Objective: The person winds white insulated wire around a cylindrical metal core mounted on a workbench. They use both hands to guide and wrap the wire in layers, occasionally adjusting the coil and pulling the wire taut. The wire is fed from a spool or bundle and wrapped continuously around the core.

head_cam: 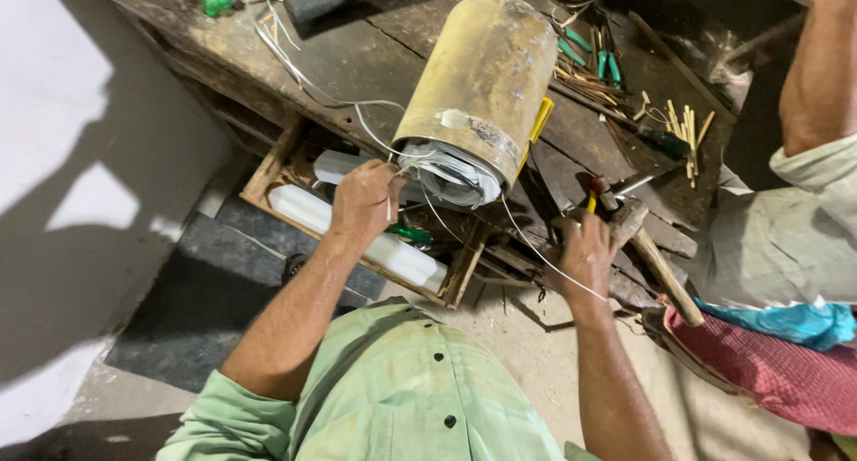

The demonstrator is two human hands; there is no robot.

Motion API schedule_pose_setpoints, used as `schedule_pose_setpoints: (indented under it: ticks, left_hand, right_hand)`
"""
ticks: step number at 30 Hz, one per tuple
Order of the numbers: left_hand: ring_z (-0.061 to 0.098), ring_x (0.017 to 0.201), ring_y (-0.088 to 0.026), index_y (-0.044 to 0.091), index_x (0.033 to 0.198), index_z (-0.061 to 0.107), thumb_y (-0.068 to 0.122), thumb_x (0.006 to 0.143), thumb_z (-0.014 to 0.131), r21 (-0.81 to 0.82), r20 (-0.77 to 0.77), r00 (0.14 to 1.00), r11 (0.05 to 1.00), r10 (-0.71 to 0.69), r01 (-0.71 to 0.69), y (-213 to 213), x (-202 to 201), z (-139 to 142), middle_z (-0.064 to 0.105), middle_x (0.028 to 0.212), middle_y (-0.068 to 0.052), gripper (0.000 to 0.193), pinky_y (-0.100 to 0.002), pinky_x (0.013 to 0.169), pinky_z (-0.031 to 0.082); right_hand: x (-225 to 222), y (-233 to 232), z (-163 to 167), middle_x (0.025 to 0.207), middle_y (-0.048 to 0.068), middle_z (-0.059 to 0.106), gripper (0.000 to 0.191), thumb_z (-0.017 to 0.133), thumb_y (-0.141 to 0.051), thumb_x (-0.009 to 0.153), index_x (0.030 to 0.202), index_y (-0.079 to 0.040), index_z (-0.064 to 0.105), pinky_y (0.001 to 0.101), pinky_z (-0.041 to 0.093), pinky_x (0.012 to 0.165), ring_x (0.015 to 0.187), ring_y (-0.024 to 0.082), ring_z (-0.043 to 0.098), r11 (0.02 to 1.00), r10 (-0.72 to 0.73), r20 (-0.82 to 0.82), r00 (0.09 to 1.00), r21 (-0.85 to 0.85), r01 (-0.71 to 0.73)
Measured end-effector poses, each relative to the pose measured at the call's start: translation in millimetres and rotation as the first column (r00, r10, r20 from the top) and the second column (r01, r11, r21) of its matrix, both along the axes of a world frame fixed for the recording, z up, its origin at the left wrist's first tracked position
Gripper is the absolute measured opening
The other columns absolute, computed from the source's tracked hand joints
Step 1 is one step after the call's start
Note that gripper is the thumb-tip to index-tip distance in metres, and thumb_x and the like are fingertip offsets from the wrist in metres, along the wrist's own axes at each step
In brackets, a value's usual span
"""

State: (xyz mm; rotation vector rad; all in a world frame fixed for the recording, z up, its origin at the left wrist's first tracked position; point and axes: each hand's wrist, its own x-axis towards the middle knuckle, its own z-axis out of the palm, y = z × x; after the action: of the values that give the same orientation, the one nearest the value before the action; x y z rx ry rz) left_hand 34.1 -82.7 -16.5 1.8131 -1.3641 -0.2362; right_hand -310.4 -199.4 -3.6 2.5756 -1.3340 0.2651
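A large tan metal cylinder lies on its side on a worn wooden workbench, its near end packed with white wire coils. My left hand is closed on a white wire just below and left of that end. My right hand sits at the bench's front edge, closed around a small tool with a yellow and red handle. A thin white wire runs from the coils down across my right wrist. A wooden-handled hammer lies just right of that hand.
An open wooden drawer under the bench holds white tubes and a green-handled screwdriver. Green-handled tools and wooden sticks lie on the bench's far right. Another person's arm reaches in at the upper right.
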Motion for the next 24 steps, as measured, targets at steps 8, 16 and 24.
schedule_pose_setpoints:
  ticks: [8, 16, 24]
  left_hand:
    - [0.062, 0.066, -0.022, 0.006, 0.101, 0.079, 0.023, 0.093, 0.074, 0.259, -0.631, 0.721, 0.954, 0.287, -0.153, 30, 41, -15, 0.071, 0.079, -0.018, 0.020, -0.034, 0.059, 0.050]
    - [0.070, 0.070, -0.016, 0.001, 0.106, 0.077, 0.024, 0.092, 0.073, 0.311, -0.792, 0.610, 0.856, -0.006, 0.413, 73, -12, -70, 0.078, 0.085, -0.011, 0.028, -0.029, 0.061, 0.058]
    - [0.065, 0.083, -0.009, -0.003, 0.101, 0.076, 0.022, 0.094, 0.075, 0.084, -0.865, 0.398, 0.694, -0.305, 0.715, 96, -72, -44, 0.075, 0.090, -0.006, 0.026, -0.025, 0.074, 0.053]
  right_hand:
    - [37, 46, -30, 0.094, 0.013, 0.073, 0.013, 0.077, -0.009, 0.087, 0.098, -0.005, 0.072, 0.0394, 0.062, 0.060, 0.072, 0.025, 0.072, 0.881, 0.021, 0.468, 0.884, 0.409, -0.238]
    - [56, 92, -35, 0.094, 0.009, 0.074, 0.018, 0.076, -0.009, 0.084, 0.102, -0.005, 0.073, 0.0341, 0.061, 0.060, 0.078, 0.021, 0.073, 0.734, -0.216, 0.624, 0.751, 0.611, -0.297]
    - [71, 103, -35, 0.114, 0.019, 0.068, 0.048, 0.070, -0.007, 0.077, 0.125, -0.007, 0.071, 0.0442, 0.059, 0.080, 0.098, 0.035, 0.069, 0.669, 0.108, 0.578, 0.809, 0.560, -0.489]
